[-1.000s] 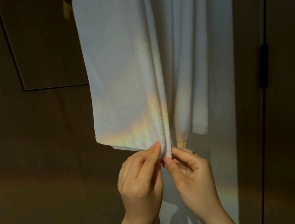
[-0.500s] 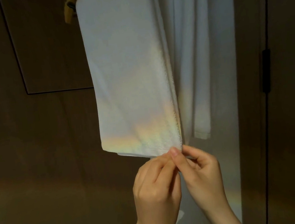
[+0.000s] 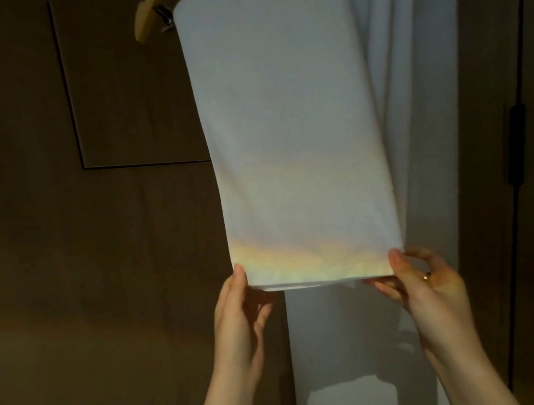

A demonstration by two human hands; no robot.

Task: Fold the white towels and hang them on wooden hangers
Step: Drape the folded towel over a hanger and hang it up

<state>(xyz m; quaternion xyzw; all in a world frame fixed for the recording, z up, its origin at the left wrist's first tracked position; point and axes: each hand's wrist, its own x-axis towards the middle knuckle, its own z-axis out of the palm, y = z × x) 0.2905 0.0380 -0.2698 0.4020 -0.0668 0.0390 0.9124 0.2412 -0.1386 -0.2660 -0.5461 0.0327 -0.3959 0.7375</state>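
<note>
at centre frame, running from the top edge downward, hung the white towel [image 3: 292,135]: folded, flat and smooth, its lower hem level, with a second layer showing just under the front hem. a faint rainbow-tinted band of light lay across its lower part. its upper left corner sat just beside the wooden hanger [image 3: 146,16], of which only the pale left end showed, with a small metal fitting [image 3: 164,16] against it. whether the towel lay over the hanger's bar could not be told.

the left hand [image 3: 237,321] pinched the lower left corner, thumb on the front face and the other fingers curled behind the cloth. the right hand [image 3: 428,288] pinched the lower right corner the same way, thumb in front and fingers behind and below the hem, with a ring [image 3: 425,276] on one finger. the hands were well apart, and the hem was spread between them.

behind the towel and to its right hung more white cloth [image 3: 408,60] in vertical folds, reaching lower than the hem. a dark brown panel [image 3: 127,95] with a thin rectangular seam stood at left. a black vertical handle [image 3: 516,143] showed on the dark surface at right.
</note>
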